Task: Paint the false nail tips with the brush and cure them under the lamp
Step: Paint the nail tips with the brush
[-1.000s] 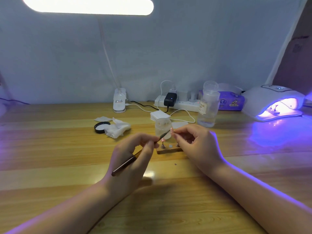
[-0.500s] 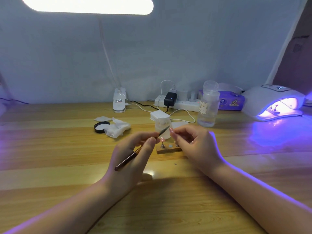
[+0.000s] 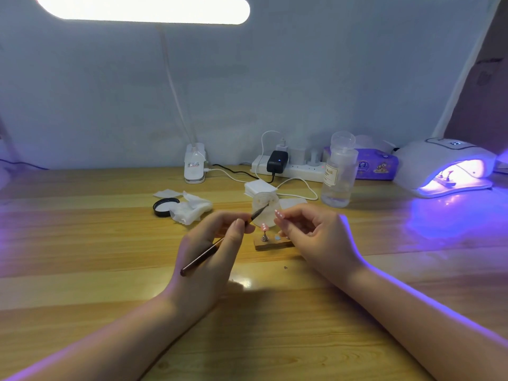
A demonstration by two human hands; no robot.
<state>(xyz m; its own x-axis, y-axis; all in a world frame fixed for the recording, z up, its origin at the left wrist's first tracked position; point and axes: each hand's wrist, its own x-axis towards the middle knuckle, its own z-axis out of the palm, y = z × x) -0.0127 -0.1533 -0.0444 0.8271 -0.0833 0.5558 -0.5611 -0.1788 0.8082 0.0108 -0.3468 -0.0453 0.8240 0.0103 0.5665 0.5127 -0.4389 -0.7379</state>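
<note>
My left hand [image 3: 211, 251] pinches the brush [image 3: 220, 244]; my right hand [image 3: 313, 237] pinches a nail tip [image 3: 279, 215]. Another pink tip [image 3: 264, 227] stands on the wooden holder [image 3: 272, 244] on the desk [image 3: 110, 270]. Risk: unsteady contact smears polish; the lamp [image 3: 450, 169] sits well apart.

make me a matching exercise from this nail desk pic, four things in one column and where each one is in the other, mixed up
Things:
1. brush
2. curing lamp
3. black lid
4. pink nail tip

Places:
A. far right of the table, glowing purple
B. on a stand on the wooden block
C. in the left hand
D. flat on the table beside the crumpled tissue

Pairs: 1-C, 2-A, 3-D, 4-B
</note>
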